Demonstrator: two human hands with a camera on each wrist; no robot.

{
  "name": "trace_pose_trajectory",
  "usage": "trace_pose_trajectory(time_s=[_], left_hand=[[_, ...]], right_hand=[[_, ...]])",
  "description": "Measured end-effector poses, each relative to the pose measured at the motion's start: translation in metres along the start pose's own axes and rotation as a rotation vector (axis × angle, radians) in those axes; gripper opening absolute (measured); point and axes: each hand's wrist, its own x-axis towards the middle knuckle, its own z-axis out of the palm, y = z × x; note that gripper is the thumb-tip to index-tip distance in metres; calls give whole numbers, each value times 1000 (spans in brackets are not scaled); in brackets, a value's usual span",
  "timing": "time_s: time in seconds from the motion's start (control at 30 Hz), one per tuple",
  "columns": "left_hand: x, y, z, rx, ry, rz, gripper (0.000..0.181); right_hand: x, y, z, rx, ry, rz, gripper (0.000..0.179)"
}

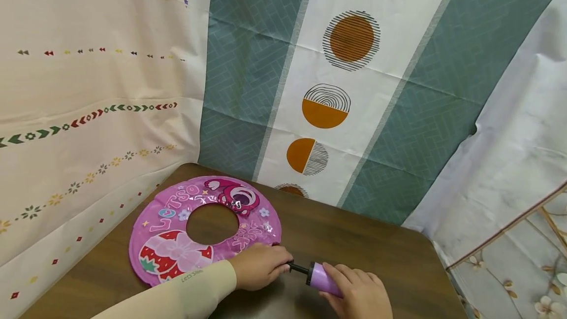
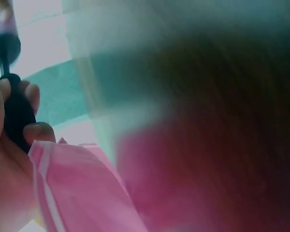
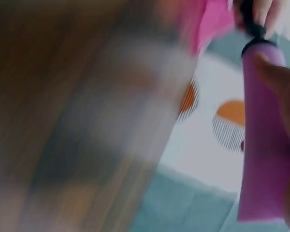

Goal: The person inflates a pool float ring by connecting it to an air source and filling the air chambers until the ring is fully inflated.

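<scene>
A pink inflatable swim ring (image 1: 170,210) with a bear, strawberries and lettering lies on the left of the table, looking puffed but slightly creased. Beside its lower right edge, my left hand (image 1: 258,267) curls round the black handle (image 2: 20,113) of a hand pump. My right hand (image 1: 361,292) grips the pump's purple barrel (image 3: 263,140), thumb along its side. A short length of black rod (image 1: 299,268) shows between handle and barrel. In the left wrist view, pink vinyl (image 2: 82,183) hangs close by the left fingers. Whether the pump joins the ring is hidden.
The brown wooden table (image 1: 398,265) has rounded far corners. Behind it hangs a green and white cloth (image 1: 248,78) with orange circles. A cream patterned cloth (image 1: 102,161) borders the left side, and a white marbled one (image 1: 522,161) the right.
</scene>
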Motion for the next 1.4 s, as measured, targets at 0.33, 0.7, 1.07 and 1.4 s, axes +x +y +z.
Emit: trace_pose_trajectory(time_s=[0.33, 0.7, 1.07, 1.4], left_hand=[[2, 5, -1, 28, 57, -9, 18], [-3, -1, 2, 27, 27, 6, 19], [-4, -11, -13, 63, 50, -64, 26], [0, -3, -8, -18, 21, -21, 25]], right_hand=[[25, -45, 17, 33, 64, 107, 67], [13, -35, 12, 95, -71, 134, 69], [-16, 31, -17, 131, -160, 185, 70], [7, 2, -13, -30, 35, -36, 60]])
